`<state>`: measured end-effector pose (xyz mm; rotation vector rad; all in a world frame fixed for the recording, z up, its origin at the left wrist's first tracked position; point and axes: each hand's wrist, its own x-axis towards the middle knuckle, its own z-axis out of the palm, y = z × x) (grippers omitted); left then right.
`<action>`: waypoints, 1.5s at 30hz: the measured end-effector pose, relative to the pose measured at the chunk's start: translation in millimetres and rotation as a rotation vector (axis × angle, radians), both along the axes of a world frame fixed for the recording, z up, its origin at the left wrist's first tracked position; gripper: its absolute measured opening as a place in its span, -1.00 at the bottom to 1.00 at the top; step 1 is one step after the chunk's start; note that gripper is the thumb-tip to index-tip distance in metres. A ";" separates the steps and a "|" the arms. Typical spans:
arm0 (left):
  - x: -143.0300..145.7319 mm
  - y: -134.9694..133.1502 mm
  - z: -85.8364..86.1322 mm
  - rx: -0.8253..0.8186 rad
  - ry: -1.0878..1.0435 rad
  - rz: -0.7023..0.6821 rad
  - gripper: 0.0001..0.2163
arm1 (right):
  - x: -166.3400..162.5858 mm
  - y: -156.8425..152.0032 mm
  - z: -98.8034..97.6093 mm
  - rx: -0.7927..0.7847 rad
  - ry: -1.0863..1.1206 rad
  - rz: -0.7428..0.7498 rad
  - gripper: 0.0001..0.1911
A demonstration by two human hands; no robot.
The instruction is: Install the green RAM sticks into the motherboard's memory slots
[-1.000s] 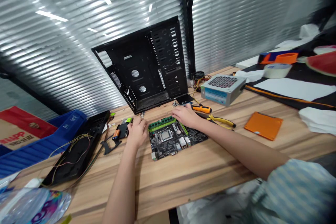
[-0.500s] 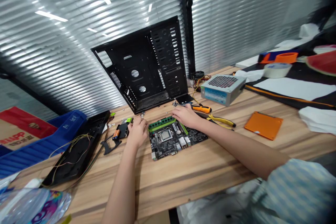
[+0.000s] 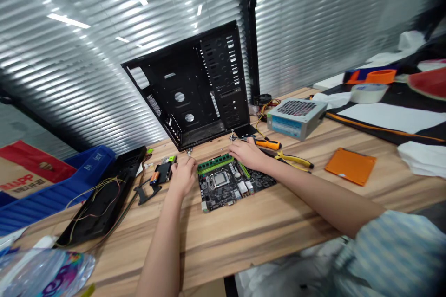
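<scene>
A motherboard point(image 3: 226, 186) lies flat on the wooden table, its bare processor point(image 3: 220, 178) showing in the socket. Along its far edge a green RAM stick point(image 3: 212, 163) stands in line with the green slots. My left hand point(image 3: 184, 172) is closed at the stick's left end, fingers curled and fingertips partly hidden. At the opposite end, my right hand point(image 3: 245, 153) is closed with its fingertips on the stick's right end. Just beyond my right hand are a screwdriver with an orange handle point(image 3: 267, 144) and yellow-handled pliers point(image 3: 296, 160).
An open black computer case point(image 3: 195, 97) stands behind the board. A power supply point(image 3: 297, 118) and an orange plate point(image 3: 350, 167) are to the right. On the left are a black bracket point(image 3: 146, 192), a black panel with wires point(image 3: 101, 204), a blue bin point(image 3: 66, 190) and a plastic bottle point(image 3: 52, 274).
My left hand has shifted very slightly at the RAM stick's left end. My right hand and the motherboard look the same.
</scene>
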<state>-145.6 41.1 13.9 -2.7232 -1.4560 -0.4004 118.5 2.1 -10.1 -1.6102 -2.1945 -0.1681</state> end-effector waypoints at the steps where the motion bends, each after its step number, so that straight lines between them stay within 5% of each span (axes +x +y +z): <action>1: -0.2 0.5 -0.6 -0.001 0.001 -0.003 -0.83 | -0.2 -0.3 0.7 -0.002 -0.002 -0.001 -0.79; 31: 0.6 4.3 -1.8 -0.083 0.049 -0.010 -0.82 | 3.5 1.7 -5.9 0.012 0.012 0.035 -0.81; 45: 0.5 -0.5 2.0 0.010 0.062 -0.033 -0.84 | 7.3 -9.5 4.4 -0.082 0.039 0.046 -0.64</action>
